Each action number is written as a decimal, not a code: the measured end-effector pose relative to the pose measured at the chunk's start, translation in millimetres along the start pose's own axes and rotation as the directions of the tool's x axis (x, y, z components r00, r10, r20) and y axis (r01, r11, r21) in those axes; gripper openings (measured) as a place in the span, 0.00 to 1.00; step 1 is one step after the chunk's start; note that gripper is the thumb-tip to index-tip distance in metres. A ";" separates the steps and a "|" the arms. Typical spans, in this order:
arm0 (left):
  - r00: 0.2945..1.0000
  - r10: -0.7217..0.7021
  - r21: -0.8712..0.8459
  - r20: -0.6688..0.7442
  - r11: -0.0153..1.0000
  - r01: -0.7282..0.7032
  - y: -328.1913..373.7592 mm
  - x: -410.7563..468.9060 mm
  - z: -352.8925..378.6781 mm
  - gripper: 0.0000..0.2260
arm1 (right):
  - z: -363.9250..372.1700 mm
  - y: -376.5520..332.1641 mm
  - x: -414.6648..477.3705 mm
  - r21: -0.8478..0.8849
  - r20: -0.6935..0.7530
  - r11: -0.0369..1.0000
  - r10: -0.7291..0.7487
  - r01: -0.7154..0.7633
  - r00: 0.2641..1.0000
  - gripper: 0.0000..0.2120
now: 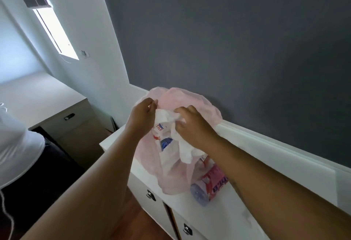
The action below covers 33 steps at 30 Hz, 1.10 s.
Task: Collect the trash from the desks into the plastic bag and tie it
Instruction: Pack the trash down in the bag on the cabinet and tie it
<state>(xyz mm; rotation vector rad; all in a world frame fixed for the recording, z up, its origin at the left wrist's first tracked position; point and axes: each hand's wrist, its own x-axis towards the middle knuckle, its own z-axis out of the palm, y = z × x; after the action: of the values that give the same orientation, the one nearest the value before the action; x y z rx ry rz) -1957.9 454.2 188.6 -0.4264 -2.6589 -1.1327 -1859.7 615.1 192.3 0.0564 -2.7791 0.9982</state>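
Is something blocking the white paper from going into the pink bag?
Nothing visible blocks it. The right hand grips the paper right at the mouth of the bag, and the left hand pinches its rim, holding it open. Only other trash, like a bottle, lies deeper inside.

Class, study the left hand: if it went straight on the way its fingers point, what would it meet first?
The thin pink bag, whose rim the left hand seems to pinch; behind that, probably the grey wall, though depth is unclear.
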 end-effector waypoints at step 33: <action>0.981 0.054 0.065 0.187 0.996 -0.067 16.1 -10.6 78.0 0.15 | -8.0 186.1 -170.7 -0.174 -0.116 0.790 0.577 -0.588 0.809 0.08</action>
<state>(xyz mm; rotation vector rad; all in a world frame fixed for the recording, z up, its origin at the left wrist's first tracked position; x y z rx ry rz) -1949.2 519.8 143.1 -0.6234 -2.8130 -1.0226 -1709.2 759.3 49.4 -0.9023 -2.8749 0.7882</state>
